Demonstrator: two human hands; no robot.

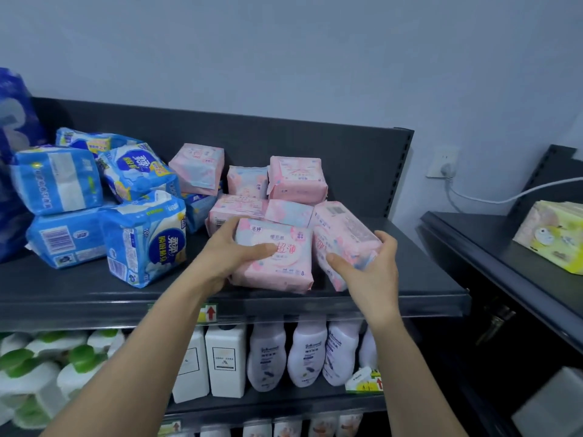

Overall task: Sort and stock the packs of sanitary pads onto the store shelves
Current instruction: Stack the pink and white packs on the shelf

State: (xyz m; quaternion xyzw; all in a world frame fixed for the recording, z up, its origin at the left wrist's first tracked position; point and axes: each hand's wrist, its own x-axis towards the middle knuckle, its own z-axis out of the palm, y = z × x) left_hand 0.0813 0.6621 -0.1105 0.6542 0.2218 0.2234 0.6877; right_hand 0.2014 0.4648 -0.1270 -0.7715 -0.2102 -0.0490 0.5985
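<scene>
I hold one pink pack in each hand at the front of the top shelf (79, 288). My left hand (222, 253) grips the front pack (284, 266) by its left end, thumb across the printed face and fingers curled over the top edge behind it. That grip holds the pack upright with its label facing out, the way a shopper should see it. My right hand (372, 269) wraps the tilted pack (340, 228), thumb on the near side and fingers round the far side. This pack leans on its edge just beside the front one, and I judge I am about to stand it up to match.

The pink pile (296, 179) sits loosely stacked behind both packs, some flat and some on end. The blue packs (142, 234) are heaped apart on the left, so the colours are already split and the pink side needs squaring into rows.

The packs are soft pillow-like bundles in thin glossy film. They are pale pink with light blue patches and sealed, crimped ends. The film dents under my thumbs, so a light squeeze is enough. They look prone to slumping unless they lean on a neighbour.
</scene>
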